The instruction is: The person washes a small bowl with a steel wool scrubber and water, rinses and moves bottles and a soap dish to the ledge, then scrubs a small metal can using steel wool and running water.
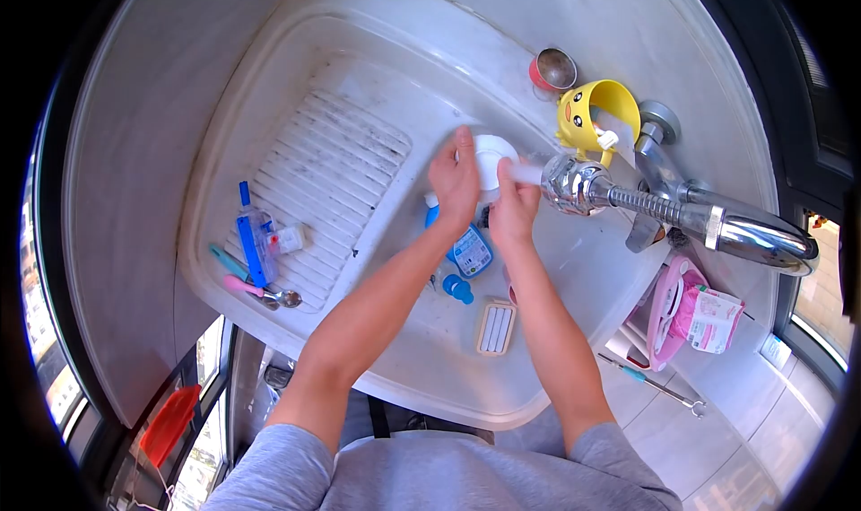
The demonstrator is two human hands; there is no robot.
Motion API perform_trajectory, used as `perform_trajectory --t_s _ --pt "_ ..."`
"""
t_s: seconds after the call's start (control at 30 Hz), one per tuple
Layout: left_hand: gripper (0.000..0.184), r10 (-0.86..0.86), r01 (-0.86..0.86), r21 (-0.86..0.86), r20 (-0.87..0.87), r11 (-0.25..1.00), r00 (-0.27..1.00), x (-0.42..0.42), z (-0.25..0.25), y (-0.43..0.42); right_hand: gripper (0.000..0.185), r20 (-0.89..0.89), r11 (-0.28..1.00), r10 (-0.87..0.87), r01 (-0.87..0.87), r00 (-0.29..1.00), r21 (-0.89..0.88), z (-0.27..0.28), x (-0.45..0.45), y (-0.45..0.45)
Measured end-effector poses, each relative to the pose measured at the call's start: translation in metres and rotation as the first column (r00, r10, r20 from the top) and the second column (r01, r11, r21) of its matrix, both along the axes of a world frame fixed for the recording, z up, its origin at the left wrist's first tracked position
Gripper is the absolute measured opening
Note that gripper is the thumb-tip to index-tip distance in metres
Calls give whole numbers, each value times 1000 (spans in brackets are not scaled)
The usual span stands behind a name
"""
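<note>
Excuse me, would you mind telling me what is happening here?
A person's left hand and right hand hold a small white dish by the tap, where water appears to be running. A blue bottle lies in the sink; a yellow cup is beside the tap.

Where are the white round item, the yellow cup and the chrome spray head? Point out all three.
White round item point(492, 159): head view, middle of its visible face.
Yellow cup point(584, 129): head view, outer wall.
Chrome spray head point(572, 184): head view, middle of its body.
</note>
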State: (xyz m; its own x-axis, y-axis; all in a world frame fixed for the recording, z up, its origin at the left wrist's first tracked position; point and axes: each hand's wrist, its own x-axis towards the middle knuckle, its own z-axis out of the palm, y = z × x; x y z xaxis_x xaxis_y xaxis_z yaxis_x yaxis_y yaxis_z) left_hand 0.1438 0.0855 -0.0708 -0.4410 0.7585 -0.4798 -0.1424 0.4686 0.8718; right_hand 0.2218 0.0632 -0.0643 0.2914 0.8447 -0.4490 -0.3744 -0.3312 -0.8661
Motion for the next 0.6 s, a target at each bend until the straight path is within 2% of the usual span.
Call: perform_trajectory --t_s 0.03,0.07,0.13,0.2,0.27,0.33,0.37,0.4,0.43,0.47,0.5,0.53,0.57,0.6 --pt "54 23 -20 75 -40 997 999 2 -1 2 34 -145 998 68 -69 987 1 0 7 -2" --pt "53 49 -36 153 -80 988 996 3 -2 4 34 -144 997 72 -73 987 3 0 15 -4" --pt "53 2 4 134 -46 991 999 -1 2 2 33 -23 942 332 -329 943 70 7 22 -3" --pt "53 -51 51 110 -7 993 999 -5 2 -2 34 -19 940 339 -339 940 27 3 25 -5" --pt "51 -170 172 25 -84 985 982 -6 0 -2 35 -11 939 343 -343 939 -11 -3 29 -5" --pt "51 -156 160 75 -53 984 986 1 0 -5 36 240 976 219 -213 946 -51 -6 24 -4" --pt "50 -142 144 122 -24 982 990 4 1 -5 36 237 976 219 -213 947 -51 -6 22 -5" --pt "50 -143 145 121 -27 982 989 5 0 -5 36 414 978 209 -201 886 -63 -3 20 -5" --pt "49 -123 109 112 132 988 983 6 -1 -3 37 577 980 194 -187 793 -73 -1 18 -5" --pt "47 -99 74 95 288 993 953 6 -1 -3 37 576 980 195 -187 794 -74 -4 17 -7" --pt "47 -97 73 93 286 993 953 4 1 -4 38 442 993 116 -103 889 -52 -8 16 -8" --pt "45 -175 164 62 295 984 939 1 2 -5 38 297 999 28 -16 955 -43 -11 15 -9" --pt "43 -251 254 33 306 967 918 -2 4 -5 38 296 999 29 -17 955 -42 -13 17 -7" --pt "43 -250 253 31 307 967 918 -4 -3 -7 48 210 999 38 -34 977 -24 -9 19 -4"
